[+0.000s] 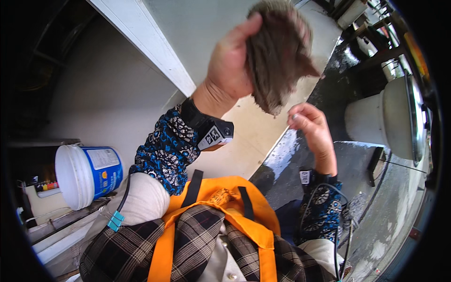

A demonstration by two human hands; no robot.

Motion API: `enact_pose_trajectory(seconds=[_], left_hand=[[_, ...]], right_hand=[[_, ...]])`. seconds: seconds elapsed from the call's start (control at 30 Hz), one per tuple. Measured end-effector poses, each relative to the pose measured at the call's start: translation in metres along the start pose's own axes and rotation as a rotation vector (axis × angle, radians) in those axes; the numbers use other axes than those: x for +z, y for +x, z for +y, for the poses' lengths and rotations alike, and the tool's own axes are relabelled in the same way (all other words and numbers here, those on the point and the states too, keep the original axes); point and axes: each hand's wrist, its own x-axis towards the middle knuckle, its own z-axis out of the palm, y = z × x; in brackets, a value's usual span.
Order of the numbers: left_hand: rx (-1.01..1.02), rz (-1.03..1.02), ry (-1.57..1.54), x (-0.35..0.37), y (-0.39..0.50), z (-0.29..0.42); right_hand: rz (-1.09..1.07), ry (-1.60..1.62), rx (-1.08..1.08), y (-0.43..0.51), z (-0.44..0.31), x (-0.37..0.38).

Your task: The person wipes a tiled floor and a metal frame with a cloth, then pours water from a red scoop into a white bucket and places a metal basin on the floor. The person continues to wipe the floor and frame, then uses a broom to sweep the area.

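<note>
My left hand [234,60] is raised at the top centre, its thumb and palm against a bunched, dirty grey-brown cloth [275,60]. The cloth hangs in folds with a frayed lower edge, and its top is blurred. Lower and to the right, my right hand [310,123] is apart from the cloth, fingers curled and thumb near the fingertips; whether something small is pinched there cannot be told. Both forearms have blue floral sleeves, and a black device is strapped at each wrist. An orange apron [225,190] covers my front over a plaid garment.
At the left stands a white and blue plastic bucket [88,174]. A white door-frame-like strip [151,42] crosses the upper left. To the right are a round whitish vessel [391,112], a cable and wet dark floor [275,158] beside a pale surface [229,155].
</note>
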Motion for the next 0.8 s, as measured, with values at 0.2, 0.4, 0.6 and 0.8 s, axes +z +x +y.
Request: enact_pose_trajectory(seconds=[0.2,0.4,0.6,0.8], left_hand=[[-0.111,0.079,0.843,0.004,0.073,0.053],[-0.195,0.336,1.624,0.014,0.099,0.061],[-0.179,0.283,1.316,0.018,0.108,0.042],[-0.148,0.229,0.958,-0.001,0.115,0.030]], right_hand=[[0.241,0.084,-0.034,0.007,-0.009,-0.005],[0.251,0.121,-0.095,0.009,-0.011,-0.007],[0.310,0.199,-0.105,0.011,-0.006,-0.015],[0.343,0.163,-0.106,0.005,-0.001,-0.018]])
